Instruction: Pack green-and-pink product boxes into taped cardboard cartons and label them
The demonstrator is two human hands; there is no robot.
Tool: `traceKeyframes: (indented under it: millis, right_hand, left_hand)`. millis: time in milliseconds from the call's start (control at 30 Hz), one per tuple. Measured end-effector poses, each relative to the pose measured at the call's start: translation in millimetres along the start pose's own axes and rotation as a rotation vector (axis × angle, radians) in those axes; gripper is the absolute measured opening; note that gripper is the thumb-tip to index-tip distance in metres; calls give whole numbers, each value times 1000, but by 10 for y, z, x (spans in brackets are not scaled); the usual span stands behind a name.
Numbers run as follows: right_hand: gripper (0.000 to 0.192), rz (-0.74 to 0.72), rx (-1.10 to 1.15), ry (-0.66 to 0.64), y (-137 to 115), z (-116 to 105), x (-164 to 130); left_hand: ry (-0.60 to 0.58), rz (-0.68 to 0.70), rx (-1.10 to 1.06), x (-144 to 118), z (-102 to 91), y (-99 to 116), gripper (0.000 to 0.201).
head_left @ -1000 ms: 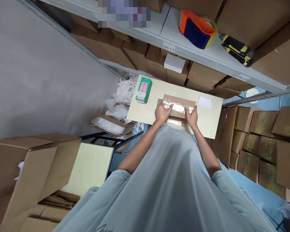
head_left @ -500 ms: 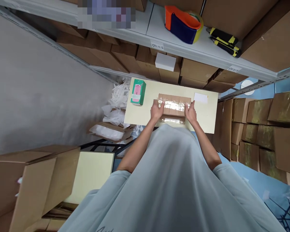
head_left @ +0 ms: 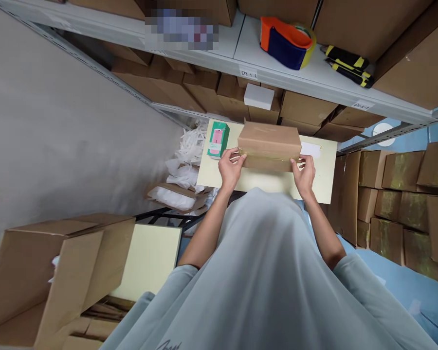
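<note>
Your brown taped cardboard box (head_left: 269,145) is lifted over the pale yellow tabletop (head_left: 317,182), its long axis running left to right, with a plain face tilted up toward you. Its far side and underside are hidden, and it covers part of the white paper slip (head_left: 311,150) behind it. Your left hand (head_left: 230,169) clamps the left end, fingers curled onto the front edge; your right hand (head_left: 305,172) grips the right end likewise. A green-and-pink small carton (head_left: 217,139) stands just left.
</note>
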State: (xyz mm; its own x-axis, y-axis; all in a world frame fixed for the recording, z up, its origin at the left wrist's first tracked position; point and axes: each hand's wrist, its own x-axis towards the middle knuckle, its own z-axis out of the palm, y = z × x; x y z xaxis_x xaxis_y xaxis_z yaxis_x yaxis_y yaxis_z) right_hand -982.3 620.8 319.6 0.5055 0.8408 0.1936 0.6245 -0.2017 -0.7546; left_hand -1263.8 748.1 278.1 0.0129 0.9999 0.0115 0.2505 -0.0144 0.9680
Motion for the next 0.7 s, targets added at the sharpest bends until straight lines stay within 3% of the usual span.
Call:
traceKeyframes:
  millis: [100, 233, 367, 433, 533, 700]
  right_hand:
    - [24, 22, 32, -81, 89, 61, -105]
    - [8, 149, -21, -226, 378, 273, -356]
    - [3, 343, -21, -383, 649, 332, -505]
    - [7, 368, 18, -431, 748, 290, -436]
    - [14, 419, 100, -410, 830, 264, -145]
    - [33, 510, 221, -377, 755, 461, 344]
  left_hand:
    - [36, -146, -39, -107, -41, -201, 30]
    - [-26, -404, -27, -383, 0, -576, 26]
    - [-102, -479, 8, -556, -54, -832, 17]
    - [-124, -472, 10, -482, -110, -883, 14]
    - [-126, -435, 8, -176, -126, -881, 23]
    - [-154, -378, 3, 338, 66, -739, 39]
